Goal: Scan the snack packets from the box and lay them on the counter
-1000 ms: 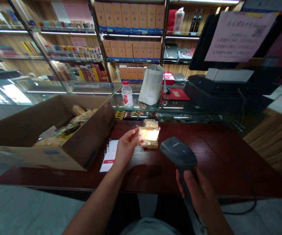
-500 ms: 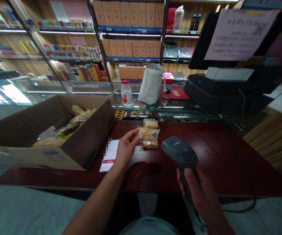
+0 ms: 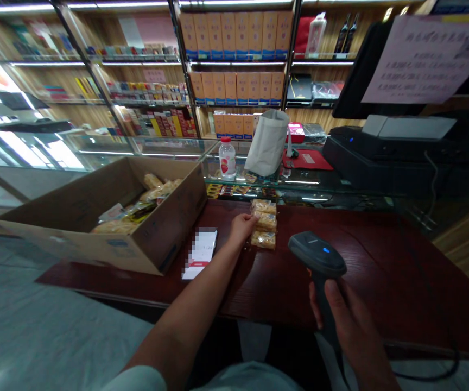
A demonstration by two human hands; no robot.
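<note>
On the dark red tabletop (image 3: 381, 255), the left hand (image 3: 241, 228) pinches the wrapped pastry packets (image 3: 264, 224) while the right hand (image 3: 344, 326) grips a black barcode scanner (image 3: 317, 254)

My right grip (image 3: 342, 326) closes round the handle of the barcode scanner (image 3: 318, 255), and my fingers hide most of that handle; the bottom edge of the picture cuts off my right wrist; my left grip (image 3: 241, 228) hides part of the pastry packets (image 3: 264, 224), whose labels are too small to read; the near wall of the cardboard box (image 3: 165, 228) hides part of the wrapped food (image 3: 159, 190) inside; a pixelated block blurs the top of the white slip (image 3: 198, 260); the right edge cuts off the table (image 3: 381, 282); the paper notice (image 3: 425, 60) runs past the top edge, its writing too small to read.
</note>
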